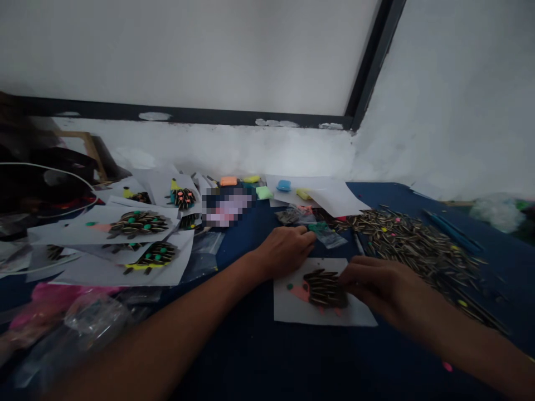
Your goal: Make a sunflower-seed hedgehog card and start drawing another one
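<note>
A white paper sheet [288,306] lies in front of me with a hedgehog figure [324,289] on it. The figure has a pink clay face and feet, a green nose and a dark back stuck with striped sunflower seeds. My right hand [387,281] is pinched closed at the figure's right side; what its fingertips hold is hidden. My left hand [288,250] is curled closed over the sheet's top left edge, its fingertips beside a small bag of green clay [328,235]. Anything inside the left fingers is out of sight.
Loose sunflower seeds [413,245] form a wide pile at right, beside a blue tool-like object [453,229]. Finished hedgehog sheets [100,267] overlap at left. Crumpled plastic bags [98,317] lie nearer. Coloured clay blocks [264,192] sit near the wall.
</note>
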Action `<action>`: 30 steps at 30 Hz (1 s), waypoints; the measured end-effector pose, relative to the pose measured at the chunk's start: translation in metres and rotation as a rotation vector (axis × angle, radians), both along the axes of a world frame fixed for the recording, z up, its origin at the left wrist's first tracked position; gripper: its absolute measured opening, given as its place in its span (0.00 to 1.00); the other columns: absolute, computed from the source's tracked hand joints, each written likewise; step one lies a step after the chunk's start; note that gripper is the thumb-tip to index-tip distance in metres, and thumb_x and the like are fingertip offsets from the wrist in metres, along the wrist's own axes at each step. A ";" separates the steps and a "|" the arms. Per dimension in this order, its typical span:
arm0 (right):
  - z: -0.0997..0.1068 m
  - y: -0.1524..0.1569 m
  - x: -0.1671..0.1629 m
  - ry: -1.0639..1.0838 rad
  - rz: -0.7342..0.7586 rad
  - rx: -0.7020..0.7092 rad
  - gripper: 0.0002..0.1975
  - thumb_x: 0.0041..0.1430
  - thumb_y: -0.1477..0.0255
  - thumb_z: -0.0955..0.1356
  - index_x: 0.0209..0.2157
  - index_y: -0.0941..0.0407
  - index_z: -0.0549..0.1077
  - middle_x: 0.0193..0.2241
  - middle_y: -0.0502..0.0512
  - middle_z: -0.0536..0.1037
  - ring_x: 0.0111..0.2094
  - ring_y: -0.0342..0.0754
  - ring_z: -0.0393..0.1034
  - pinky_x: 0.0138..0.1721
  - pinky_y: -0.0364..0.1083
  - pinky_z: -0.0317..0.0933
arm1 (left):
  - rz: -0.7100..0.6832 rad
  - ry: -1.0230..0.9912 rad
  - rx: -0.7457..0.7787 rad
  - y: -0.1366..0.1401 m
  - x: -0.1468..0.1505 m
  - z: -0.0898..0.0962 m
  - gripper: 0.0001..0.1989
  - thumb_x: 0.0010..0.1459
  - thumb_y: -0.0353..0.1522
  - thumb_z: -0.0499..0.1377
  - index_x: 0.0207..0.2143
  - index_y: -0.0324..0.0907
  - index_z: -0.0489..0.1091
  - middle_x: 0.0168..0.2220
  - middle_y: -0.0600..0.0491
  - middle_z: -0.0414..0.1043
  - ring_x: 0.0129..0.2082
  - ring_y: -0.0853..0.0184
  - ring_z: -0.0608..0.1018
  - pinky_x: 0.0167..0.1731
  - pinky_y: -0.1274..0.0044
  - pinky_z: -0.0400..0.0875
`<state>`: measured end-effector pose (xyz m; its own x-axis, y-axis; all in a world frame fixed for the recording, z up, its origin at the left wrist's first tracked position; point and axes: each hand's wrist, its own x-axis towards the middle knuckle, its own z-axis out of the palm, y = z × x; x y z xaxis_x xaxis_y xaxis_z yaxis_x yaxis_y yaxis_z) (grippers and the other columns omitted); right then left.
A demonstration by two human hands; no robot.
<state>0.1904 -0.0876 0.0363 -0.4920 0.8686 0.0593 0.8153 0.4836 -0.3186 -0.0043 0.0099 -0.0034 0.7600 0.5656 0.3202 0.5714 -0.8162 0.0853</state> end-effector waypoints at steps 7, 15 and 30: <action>-0.005 0.000 -0.002 0.043 0.013 0.050 0.14 0.63 0.73 0.60 0.31 0.54 0.76 0.30 0.55 0.75 0.27 0.45 0.69 0.27 0.43 0.59 | 0.012 0.010 -0.010 -0.001 0.000 0.002 0.10 0.65 0.32 0.47 0.35 0.39 0.66 0.35 0.51 0.70 0.30 0.69 0.72 0.28 0.77 0.64; -0.007 -0.001 -0.003 0.073 -0.013 0.075 0.13 0.63 0.71 0.61 0.33 0.53 0.77 0.30 0.54 0.77 0.29 0.45 0.71 0.28 0.43 0.62 | 0.012 0.013 -0.002 -0.001 0.000 0.000 0.11 0.65 0.32 0.47 0.35 0.39 0.66 0.36 0.51 0.70 0.30 0.69 0.72 0.28 0.76 0.64; 0.007 0.017 0.051 -0.278 -0.377 0.139 0.11 0.58 0.71 0.61 0.31 0.53 0.75 0.25 0.55 0.78 0.24 0.50 0.70 0.25 0.46 0.52 | 0.002 0.011 -0.025 -0.001 0.000 0.002 0.09 0.64 0.32 0.48 0.35 0.39 0.66 0.36 0.51 0.70 0.30 0.69 0.71 0.29 0.76 0.64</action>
<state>0.2414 -0.0709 0.0435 -0.1581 0.9825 0.0989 0.9869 0.1606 -0.0176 -0.0043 0.0085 -0.0014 0.7623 0.5745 0.2980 0.5739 -0.8129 0.0991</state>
